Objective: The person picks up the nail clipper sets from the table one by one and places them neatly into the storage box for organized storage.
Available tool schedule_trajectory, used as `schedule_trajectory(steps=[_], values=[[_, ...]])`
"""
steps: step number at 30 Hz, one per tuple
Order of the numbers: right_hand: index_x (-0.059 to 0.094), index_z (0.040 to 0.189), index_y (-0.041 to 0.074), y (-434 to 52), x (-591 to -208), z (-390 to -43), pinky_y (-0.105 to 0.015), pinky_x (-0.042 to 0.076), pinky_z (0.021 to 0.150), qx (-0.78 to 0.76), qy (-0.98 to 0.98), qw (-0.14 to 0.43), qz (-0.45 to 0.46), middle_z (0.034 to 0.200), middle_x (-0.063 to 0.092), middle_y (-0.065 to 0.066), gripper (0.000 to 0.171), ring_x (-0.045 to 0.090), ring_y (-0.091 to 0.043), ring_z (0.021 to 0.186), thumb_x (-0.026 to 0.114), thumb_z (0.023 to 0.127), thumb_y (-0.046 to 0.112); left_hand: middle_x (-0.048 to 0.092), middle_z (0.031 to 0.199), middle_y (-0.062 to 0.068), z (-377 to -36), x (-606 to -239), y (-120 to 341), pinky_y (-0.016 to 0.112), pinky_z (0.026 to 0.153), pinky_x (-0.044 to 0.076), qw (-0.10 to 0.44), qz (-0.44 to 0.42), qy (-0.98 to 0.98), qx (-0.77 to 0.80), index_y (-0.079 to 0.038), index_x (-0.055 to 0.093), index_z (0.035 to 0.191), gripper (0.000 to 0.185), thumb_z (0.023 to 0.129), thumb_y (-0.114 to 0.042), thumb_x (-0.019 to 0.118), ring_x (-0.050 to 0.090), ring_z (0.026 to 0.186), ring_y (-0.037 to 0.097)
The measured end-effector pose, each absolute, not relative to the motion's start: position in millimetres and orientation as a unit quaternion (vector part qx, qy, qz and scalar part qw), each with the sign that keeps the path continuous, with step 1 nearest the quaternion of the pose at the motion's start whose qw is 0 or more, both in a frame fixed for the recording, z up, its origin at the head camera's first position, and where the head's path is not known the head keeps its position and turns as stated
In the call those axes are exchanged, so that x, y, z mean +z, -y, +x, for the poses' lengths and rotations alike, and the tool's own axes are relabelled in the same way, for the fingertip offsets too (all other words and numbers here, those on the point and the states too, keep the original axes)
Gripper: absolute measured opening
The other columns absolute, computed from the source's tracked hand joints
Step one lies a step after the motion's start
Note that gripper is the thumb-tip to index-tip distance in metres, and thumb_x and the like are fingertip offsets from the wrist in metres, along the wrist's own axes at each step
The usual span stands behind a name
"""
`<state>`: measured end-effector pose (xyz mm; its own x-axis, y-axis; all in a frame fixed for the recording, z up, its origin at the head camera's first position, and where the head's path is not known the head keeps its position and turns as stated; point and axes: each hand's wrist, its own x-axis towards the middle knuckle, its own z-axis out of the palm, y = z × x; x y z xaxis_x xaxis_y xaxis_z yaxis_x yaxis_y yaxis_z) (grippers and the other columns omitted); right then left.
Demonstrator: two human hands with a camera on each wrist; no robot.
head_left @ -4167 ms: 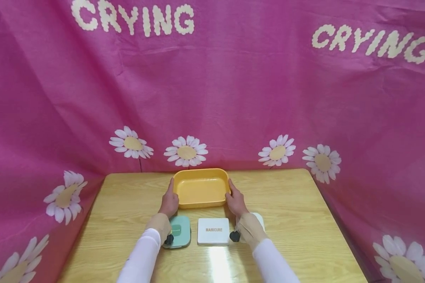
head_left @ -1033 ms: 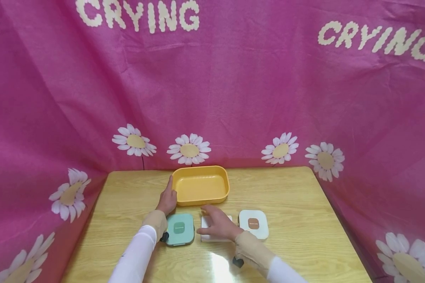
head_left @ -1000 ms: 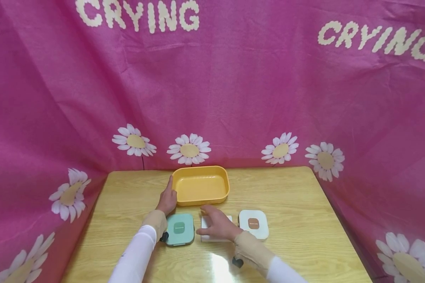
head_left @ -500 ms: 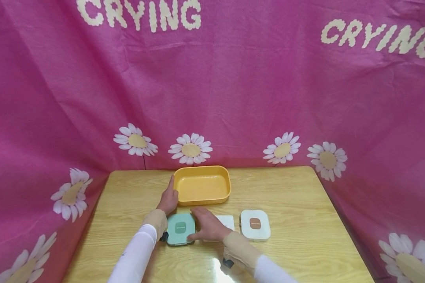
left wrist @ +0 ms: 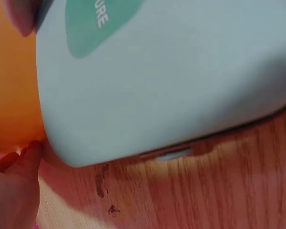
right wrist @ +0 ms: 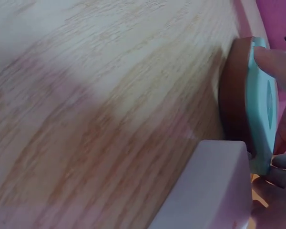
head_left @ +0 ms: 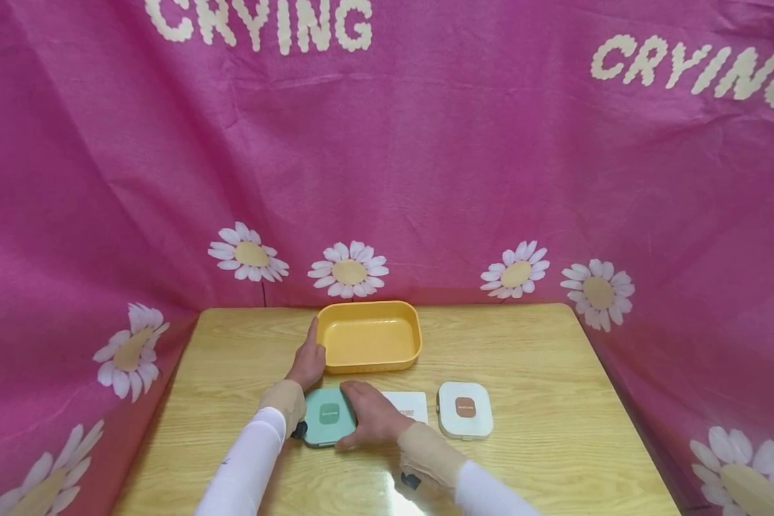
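Head view: wooden table (head_left: pixel 522 358) w/ pink daisy-print cloth (head_left: pixel 426 158) behind and at both sides. Yellow tray (head_left: pixel 369 337) sits at 12 o'clock of the table centre, near the far edge, interior bare.

Three flat cases in a row at 6 o'clock of the tray: mint-green case (head_left: pixel 325 417) leftmost, white case (head_left: pixel 410 407) in the middle, white case w/ brown centre (head_left: pixel 465 409) rightmost. All three lie flat on the table.

Left hand (head_left: pixel 307 362): at 9 o'clock of the tray, fingers straight and resting along the tray's left wall, thumb side up; grip released, nothing clasped. Wrist lies just at 12 o'clock of the green case's left corner.

Right hand (head_left: pixel 369 417): reaches across from 4 o'clock, palm down over the middle white case, covering approx its left half. Thumb at the green case's near right corner, fingers curled over its far right edge; hand is grasping the mint-green case by its right side.

Right wrist view: a fingertip (right wrist: pixel 276 59) presses the green case's (right wrist: pixel 261 109) rim; case edge seen side-on, white case corner (right wrist: pixel 205 191) just beside it.

Left wrist view: green case (left wrist: pixel 171 81) fills the frame, close to the orange tray wall (left wrist: pixel 9 95); hand (left wrist: pixel 12 191) at 7 o'clock, not touching the case as far as visible
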<state>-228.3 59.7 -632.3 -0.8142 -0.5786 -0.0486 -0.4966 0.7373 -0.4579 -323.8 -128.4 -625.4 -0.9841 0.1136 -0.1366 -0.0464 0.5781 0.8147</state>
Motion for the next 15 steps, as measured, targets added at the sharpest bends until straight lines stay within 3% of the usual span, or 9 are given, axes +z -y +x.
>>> schedule_trajectory(steps=[6, 15], values=[[0.04, 0.158, 0.001, -54.2, -635.7, -228.8, -0.038, 0.029, 0.127, -0.169, -0.934, 0.092, -0.3, 0.158, 0.049, -0.013, 0.117, 0.048, -0.026, 0.145, 0.092, 0.07, 0.057, 0.021, 0.171, 0.025, -324.0, -625.9, 128.0, 0.053, 0.129, 0.019, 0.083, 0.024, -0.888, 0.451, -0.005, 0.0, 0.168, 0.07, 0.105, -0.002, 0.03, 0.028, 0.156, 0.04], [0.035, 0.16, -0.001, -47.1, -642.2, -229.0, -0.035, 0.034, 0.124, -0.126, -0.934, 0.072, -0.326, 0.16, 0.045, -0.015, 0.126, 0.046, -0.026, 0.146, 0.093, 0.067, 0.06, 0.022, 0.171, 0.024, -327.2, -630.6, 129.6, 0.052, 0.129, 0.02, 0.087, 0.02, -0.886, 0.455, -0.005, 0.001, 0.168, 0.07, 0.105, -0.004, 0.032, 0.029, 0.155, 0.04]])
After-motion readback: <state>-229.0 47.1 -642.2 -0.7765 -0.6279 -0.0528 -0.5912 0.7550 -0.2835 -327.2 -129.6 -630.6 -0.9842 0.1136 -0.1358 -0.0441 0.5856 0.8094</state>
